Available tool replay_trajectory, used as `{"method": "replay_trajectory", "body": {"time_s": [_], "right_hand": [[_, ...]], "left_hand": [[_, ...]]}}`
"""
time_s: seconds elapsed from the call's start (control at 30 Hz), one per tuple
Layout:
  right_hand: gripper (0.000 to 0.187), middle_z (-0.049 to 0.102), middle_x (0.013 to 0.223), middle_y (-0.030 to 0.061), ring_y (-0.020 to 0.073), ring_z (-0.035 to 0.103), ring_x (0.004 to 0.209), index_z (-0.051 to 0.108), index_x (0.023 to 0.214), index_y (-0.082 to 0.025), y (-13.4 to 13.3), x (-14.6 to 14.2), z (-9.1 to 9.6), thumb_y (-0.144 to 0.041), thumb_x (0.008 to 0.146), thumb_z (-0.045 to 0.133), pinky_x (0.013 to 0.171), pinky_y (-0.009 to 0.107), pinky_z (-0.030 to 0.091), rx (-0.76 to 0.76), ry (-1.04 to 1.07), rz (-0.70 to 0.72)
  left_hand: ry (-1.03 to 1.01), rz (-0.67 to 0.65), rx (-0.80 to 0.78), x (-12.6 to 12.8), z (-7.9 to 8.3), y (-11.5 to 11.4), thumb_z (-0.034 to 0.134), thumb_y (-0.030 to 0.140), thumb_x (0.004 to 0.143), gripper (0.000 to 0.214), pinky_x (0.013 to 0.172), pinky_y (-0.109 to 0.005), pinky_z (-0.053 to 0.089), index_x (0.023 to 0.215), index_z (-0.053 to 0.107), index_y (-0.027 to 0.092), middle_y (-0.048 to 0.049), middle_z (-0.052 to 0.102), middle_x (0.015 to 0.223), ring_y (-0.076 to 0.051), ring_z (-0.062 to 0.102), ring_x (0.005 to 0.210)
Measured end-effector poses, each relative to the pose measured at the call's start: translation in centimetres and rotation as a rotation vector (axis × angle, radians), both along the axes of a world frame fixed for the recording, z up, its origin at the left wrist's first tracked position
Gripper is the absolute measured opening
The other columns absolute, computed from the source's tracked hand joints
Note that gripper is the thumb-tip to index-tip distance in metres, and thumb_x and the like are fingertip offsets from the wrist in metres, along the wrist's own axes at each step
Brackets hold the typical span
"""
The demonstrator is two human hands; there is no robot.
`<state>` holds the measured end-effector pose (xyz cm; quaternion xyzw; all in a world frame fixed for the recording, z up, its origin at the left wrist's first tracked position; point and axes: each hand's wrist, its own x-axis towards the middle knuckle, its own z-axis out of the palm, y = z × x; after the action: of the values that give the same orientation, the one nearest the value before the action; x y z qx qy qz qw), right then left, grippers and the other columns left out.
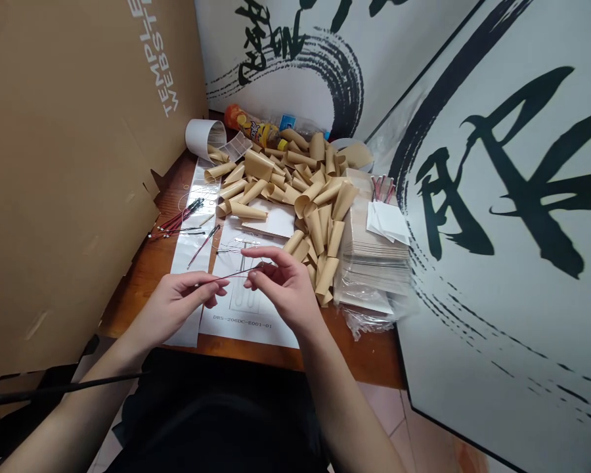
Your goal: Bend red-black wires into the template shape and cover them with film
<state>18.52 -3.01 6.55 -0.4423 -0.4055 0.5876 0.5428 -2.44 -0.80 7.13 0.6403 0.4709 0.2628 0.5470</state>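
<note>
Room: a cardboard sheet (64, 164) fills the left of the view, a calligraphy panel (512, 217) stands at right, and a wooden table (138, 295) lies between them.
Table: kraft paper cones (295, 197) heap across the centre, with a stack of bagged white cards (374, 263) to their right, a tipped paper cup (205, 139) at upper left and bundled wires (177, 223) at left.
In the way: nothing lies between the hands; the cones sit just beyond the right hand.
Under the hands: a printed sheet (246, 322) marked DRS-206DC-E001-01.
Thin wire (234, 272): spans the gap between the hands, above the sheet.
Left hand (180, 305): fingers nearly closed, pinching the wire.
Right hand (280, 286): thumb and forefinger pinched on the wire's other stretch.
</note>
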Motion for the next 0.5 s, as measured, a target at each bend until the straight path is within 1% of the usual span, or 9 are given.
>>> {"method": "replay_trajectory", "body": {"time_s": [0.07, 0.13, 0.2, 0.23, 0.27, 0.33, 0.37, 0.43, 0.5], "right_hand": [[0.027, 0.074, 0.11, 0.0033, 0.0124, 0.066, 0.071, 0.073, 0.106, -0.026, -0.2, 0.5, -0.3, -0.024, 0.079, 0.074, 0.07, 0.033, 0.058, -0.016, 0.015, -0.005], [0.027, 0.073, 0.115, 0.0033, 0.0114, 0.065, 0.069, 0.073, 0.104, -0.027, -0.3, 0.8, -0.7, -0.023, 0.078, 0.075, 0.069, 0.032, 0.058, -0.018, 0.061, -0.007], [0.026, 0.073, 0.118, 0.003, 0.0104, 0.064, 0.067, 0.074, 0.102, -0.028, -0.4, 0.8, -1.0, -0.023, 0.077, 0.077, 0.067, 0.031, 0.057, -0.016, 0.118, -0.002], [0.026, 0.073, 0.118, 0.0027, 0.0099, 0.063, 0.067, 0.074, 0.102, -0.028, -0.5, 0.8, -1.0, -0.022, 0.077, 0.077, 0.067, 0.031, 0.057, -0.017, 0.144, 0.003], [0.026, 0.073, 0.117, 0.0024, 0.0096, 0.063, 0.066, 0.075, 0.102, -0.029, -0.5, 0.7, -1.0, -0.021, 0.077, 0.076, 0.066, 0.03, 0.057, -0.019, 0.165, 0.009], [0.028, 0.074, 0.115, 0.0018, 0.0095, 0.062, 0.065, 0.075, 0.102, -0.029, -0.6, 0.6, -0.8, -0.019, 0.076, 0.076, 0.065, 0.03, 0.057, -0.027, 0.185, 0.019], [0.029, 0.074, 0.114, 0.0015, 0.0096, 0.061, 0.064, 0.076, 0.101, -0.029, -0.7, 0.6, -0.6, -0.019, 0.075, 0.076, 0.064, 0.031, 0.057, -0.033, 0.186, 0.023], [0.029, 0.074, 0.113, 0.0011, 0.0096, 0.06, 0.062, 0.075, 0.1, -0.03, -0.7, 0.8, -0.2, -0.018, 0.073, 0.075, 0.063, 0.031, 0.056, -0.04, 0.182, 0.016], [0.028, 0.075, 0.112, 0.0008, 0.0092, 0.059, 0.061, 0.075, 0.099, -0.03, -0.7, 1.2, 0.1, -0.018, 0.072, 0.074, 0.063, 0.031, 0.056, -0.036, 0.176, -0.007]], "left_hand": [[-0.028, -0.033, -0.023, 0.0, -0.2, 0.5, 0.067, 0.045, 0.088, 0.031, 0.065, -0.029, 0.06, 0.106, 0.076, 0.022, -0.0055, 0.074, 0.081, -0.017, 0.069, 0.071], [-0.003, 0.025, 0.028, 0.2, -0.8, 1.2, 0.066, 0.044, 0.088, 0.04, 0.066, -0.03, 0.06, 0.121, 0.069, 0.022, -0.0072, 0.074, 0.097, -0.016, 0.069, 0.073], [0.152, 0.153, 0.244, 0.8, -1.8, 2.3, 0.068, 0.041, 0.085, 0.042, 0.068, -0.029, 0.058, 0.123, 0.067, 0.022, -0.0085, 0.068, 0.118, -0.016, 0.068, 0.081], [0.234, 0.152, 0.323, 1.1, -2.4, 2.9, 0.066, 0.038, 0.086, 0.045, 0.071, -0.03, 0.057, 0.128, 0.064, 0.023, -0.0093, 0.065, 0.125, -0.016, 0.067, 0.084], [0.289, 0.12, 0.392, 1.5, -3.0, 3.5, 0.065, 0.035, 0.085, 0.048, 0.073, -0.032, 0.057, 0.131, 0.063, 0.02, -0.0099, 0.065, 0.123, -0.017, 0.066, 0.081], [0.401, 0.032, 0.498, 2.1, -4.2, 4.6, 0.061, 0.032, 0.087, 0.043, 0.083, -0.038, 0.054, 0.127, 0.065, 0.018, -0.0086, 0.07, 0.106, -0.02, 0.065, 0.084], [0.441, 0.013, 0.544, 2.3, -4.7, 5.0, 0.057, 0.031, 0.09, 0.035, 0.085, -0.039, 0.053, 0.12, 0.069, 0.017, -0.0078, 0.071, 0.096, -0.022, 0.065, 0.086], [0.475, -0.026, 0.592, 2.5, -5.2, 5.6, 0.053, 0.029, 0.093, 0.026, 0.087, -0.039, 0.051, 0.104, 0.074, 0.018, -0.008, 0.073, 0.092, -0.024, 0.065, 0.09], [0.507, -0.062, 0.607, 2.4, -5.3, 5.9, 0.052, 0.028, 0.093, 0.024, 0.086, -0.038, 0.05, 0.095, 0.074, 0.019, -0.0078, 0.074, 0.091, -0.024, 0.066, 0.09]]}}
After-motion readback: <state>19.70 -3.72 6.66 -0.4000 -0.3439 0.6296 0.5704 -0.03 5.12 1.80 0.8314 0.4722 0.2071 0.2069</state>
